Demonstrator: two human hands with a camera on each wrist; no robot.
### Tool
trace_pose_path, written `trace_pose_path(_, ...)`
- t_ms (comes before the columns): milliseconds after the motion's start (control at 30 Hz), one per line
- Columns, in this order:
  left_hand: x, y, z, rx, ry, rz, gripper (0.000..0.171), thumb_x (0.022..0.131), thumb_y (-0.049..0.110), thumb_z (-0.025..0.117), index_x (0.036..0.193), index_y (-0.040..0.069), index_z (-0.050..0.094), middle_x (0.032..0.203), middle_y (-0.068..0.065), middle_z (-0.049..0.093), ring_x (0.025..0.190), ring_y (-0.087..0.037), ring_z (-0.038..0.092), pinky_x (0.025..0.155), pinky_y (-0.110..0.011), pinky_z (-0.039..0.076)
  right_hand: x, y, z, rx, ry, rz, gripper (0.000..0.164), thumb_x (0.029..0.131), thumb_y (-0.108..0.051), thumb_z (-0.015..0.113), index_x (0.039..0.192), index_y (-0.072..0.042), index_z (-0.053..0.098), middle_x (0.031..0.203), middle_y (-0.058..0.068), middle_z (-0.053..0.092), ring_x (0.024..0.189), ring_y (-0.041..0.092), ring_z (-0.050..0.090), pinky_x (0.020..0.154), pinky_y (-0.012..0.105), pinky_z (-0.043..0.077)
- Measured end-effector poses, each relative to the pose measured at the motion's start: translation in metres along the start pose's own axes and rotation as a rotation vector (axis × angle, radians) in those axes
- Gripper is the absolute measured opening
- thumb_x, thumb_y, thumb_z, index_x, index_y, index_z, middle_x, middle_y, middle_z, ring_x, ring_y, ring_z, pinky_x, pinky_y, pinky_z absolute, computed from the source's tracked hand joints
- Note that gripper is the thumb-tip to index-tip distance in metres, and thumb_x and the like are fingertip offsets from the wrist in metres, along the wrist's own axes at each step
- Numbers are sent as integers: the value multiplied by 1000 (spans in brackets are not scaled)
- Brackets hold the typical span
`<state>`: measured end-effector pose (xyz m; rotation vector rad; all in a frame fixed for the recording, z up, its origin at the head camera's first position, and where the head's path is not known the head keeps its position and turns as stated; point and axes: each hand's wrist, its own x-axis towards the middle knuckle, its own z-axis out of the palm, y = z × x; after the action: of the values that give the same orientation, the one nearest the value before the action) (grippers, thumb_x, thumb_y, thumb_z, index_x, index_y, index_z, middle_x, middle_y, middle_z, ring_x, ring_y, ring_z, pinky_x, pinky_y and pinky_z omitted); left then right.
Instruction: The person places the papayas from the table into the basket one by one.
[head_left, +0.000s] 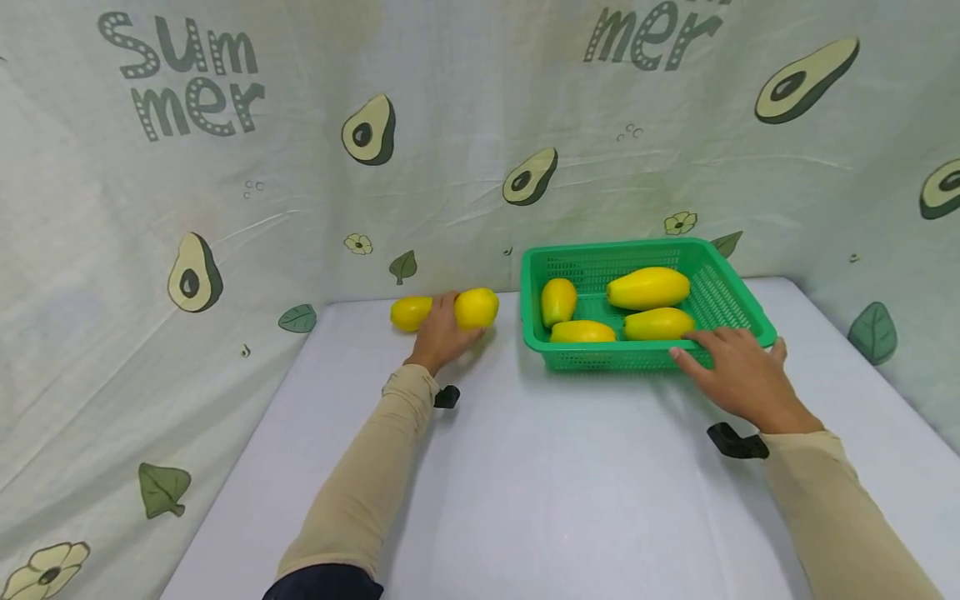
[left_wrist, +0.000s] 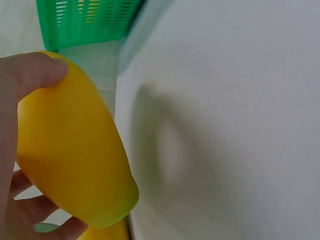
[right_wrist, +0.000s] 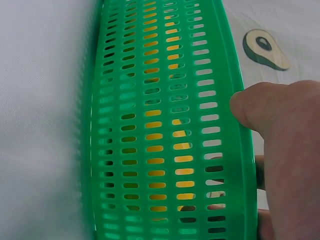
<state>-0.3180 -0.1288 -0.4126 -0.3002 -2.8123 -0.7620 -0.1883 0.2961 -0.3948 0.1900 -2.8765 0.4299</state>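
My left hand [head_left: 444,333] holds a yellow papaya [head_left: 477,308] over the back of the table. In the left wrist view the thumb lies across this papaya [left_wrist: 75,145], whose greenish end points down, with fingers curled behind it. A second yellow papaya [head_left: 409,314] lies just left of the hand, partly hidden by it. A green slotted basket [head_left: 600,358] stands to the right with several yellow papayas inside. My right hand [head_left: 742,379] grips its front rim near the right corner. The right wrist view has the thumb outside the rim [right_wrist: 235,100] and fingers behind it.
A white-covered table [head_left: 555,483] bears the basket. Behind and at the sides hangs a pale cloth [head_left: 450,75] printed with avocados, leaves and lettering, close to the table's back edge. Black wrist straps [head_left: 738,442] sit at both cuffs.
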Motion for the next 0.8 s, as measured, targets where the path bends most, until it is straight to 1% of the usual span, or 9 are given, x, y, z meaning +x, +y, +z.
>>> trace_pose_path(133,0,4,-3,-54,-24,-57,82,85,45,75,148,6,38,142,-15,43,118,-31,53,105,-46,43,0,0,0,1,-6,-2,64,102,-56,46,132,-1,58,130,32,53,122,52,40,92,89,7)
trace_pose_path(267,4,11,-9,-156,-41,-91,84,85,47,74,148,6,36,143,-15,43,118,-30,51,103,-47,43,0,1,1,6,-3,-1,64,102,-56,46,131,-1,58,129,32,53,122,53,40,93,89,6)
trace_pose_path(433,10,18,-16,-294,-29,-117,85,85,49,75,146,5,36,139,-13,44,115,-27,51,101,-45,44,1,1,-1,7,-6,0,65,101,-57,46,131,-1,59,129,32,53,121,53,40,92,89,6)
trace_pose_path(600,13,23,-20,-387,-13,-135,82,85,48,75,144,7,36,135,-10,45,113,-26,51,98,-45,46,1,1,-1,4,-6,-1,65,101,-57,46,132,-1,58,130,32,53,122,53,40,93,89,6)
trace_pose_path(733,14,25,-23,-483,-19,-147,80,86,49,73,144,8,35,134,-9,45,113,-26,52,97,-45,47,1,1,-1,0,-7,-1,65,101,-57,46,133,-1,58,130,32,53,122,53,40,93,89,6)
trace_pose_path(800,14,27,-24,-515,-22,-147,79,87,49,73,143,9,35,133,-9,46,112,-25,53,96,-44,48,1,1,-1,-1,-11,2,65,101,-57,45,133,-1,57,130,32,53,122,53,40,92,89,6)
